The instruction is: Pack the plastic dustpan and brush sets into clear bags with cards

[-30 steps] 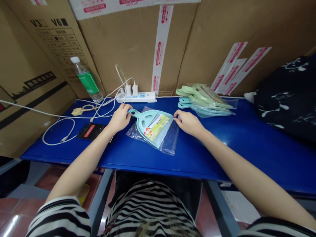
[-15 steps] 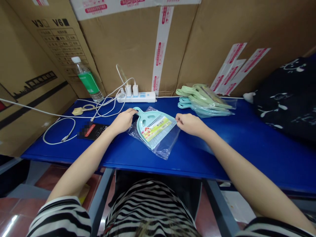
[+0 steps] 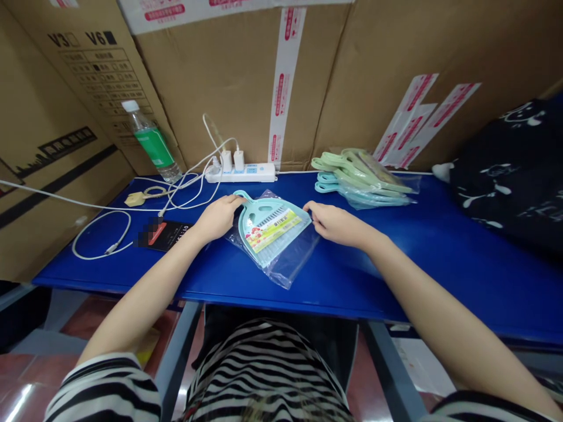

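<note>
A light blue dustpan (image 3: pixel 273 253) with a yellow printed label (image 3: pixel 275 230) lies on the blue table in front of me. Under it a clear plastic bag (image 3: pixel 285 276) sticks out towards the table's front edge. My left hand (image 3: pixel 220 217) is closed on the dustpan near its looped handle, fingertips partly hidden. At the opposite side, my right hand (image 3: pixel 333 223) pinches the dustpan's right corner, with the thumb and curled fingers pressed together.
Green and blue dustpans (image 3: pixel 360 176) in clear bags are stacked at the back. Left are a power strip (image 3: pixel 259 172) with white cables, a water bottle (image 3: pixel 155 146) and a black card (image 3: pixel 171 234). A dark patterned bag (image 3: pixel 505 181) sits right; cardboard (image 3: pixel 237 82) stands behind.
The dustpan has shifted slightly left and sits a little further inward from the bag's right edge. My right hand has moved slightly left with it; my left hand stays at the handle.
</note>
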`<state>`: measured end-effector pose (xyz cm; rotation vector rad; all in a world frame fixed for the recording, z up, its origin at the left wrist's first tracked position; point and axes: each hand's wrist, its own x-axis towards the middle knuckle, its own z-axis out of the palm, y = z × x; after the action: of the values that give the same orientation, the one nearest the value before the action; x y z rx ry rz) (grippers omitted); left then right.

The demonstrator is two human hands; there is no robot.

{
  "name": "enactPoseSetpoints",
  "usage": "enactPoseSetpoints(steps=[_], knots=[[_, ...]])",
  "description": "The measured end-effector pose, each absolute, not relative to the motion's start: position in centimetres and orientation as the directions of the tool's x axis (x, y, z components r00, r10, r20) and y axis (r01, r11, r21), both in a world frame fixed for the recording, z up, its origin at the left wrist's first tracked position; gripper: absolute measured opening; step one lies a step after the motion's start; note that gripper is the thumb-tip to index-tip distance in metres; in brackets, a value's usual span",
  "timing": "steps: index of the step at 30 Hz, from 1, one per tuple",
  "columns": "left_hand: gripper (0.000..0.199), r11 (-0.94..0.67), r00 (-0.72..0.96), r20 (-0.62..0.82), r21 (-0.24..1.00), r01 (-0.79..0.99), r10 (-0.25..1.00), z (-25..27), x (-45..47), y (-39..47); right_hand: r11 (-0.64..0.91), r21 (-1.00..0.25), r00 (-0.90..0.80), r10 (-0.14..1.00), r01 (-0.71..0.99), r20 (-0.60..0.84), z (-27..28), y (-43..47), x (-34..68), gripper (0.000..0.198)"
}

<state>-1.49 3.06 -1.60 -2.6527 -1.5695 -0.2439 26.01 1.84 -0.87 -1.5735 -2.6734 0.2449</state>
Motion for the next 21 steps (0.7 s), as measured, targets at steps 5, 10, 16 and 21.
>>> enactPoseSetpoints(steps=[5, 10, 16, 21], knots=[[0.048, -0.479, 0.47, 0.168, 0.012, 0.878, 0.866, -1.84, -1.73, 3.16, 0.455, -0.15, -0.472, 0.876, 0.878, -0.103, -0.83, 1.76, 25.96, 0.034], [0.046, -0.468, 0.456, 0.174, 0.031, 0.883, 0.873, -1.61, -1.92, 3.02, 0.436, -0.15, -0.457, 0.876, 0.887, -0.156, -0.72, 1.76, 25.96, 0.033], [0.046, -0.464, 0.449, 0.184, 0.044, 0.885, 0.874, -1.39, -1.84, 2.82, 0.432, -0.204, -0.465, 0.872, 0.878, -0.153, -0.48, 1.84, 26.35, 0.025], [0.045, -0.465, 0.452, 0.183, 0.037, 0.884, 0.873, -1.4, -1.74, 2.71, 0.408, -0.276, -0.467, 0.862, 0.87, -0.198, -0.13, 1.69, 26.46, 0.027]])
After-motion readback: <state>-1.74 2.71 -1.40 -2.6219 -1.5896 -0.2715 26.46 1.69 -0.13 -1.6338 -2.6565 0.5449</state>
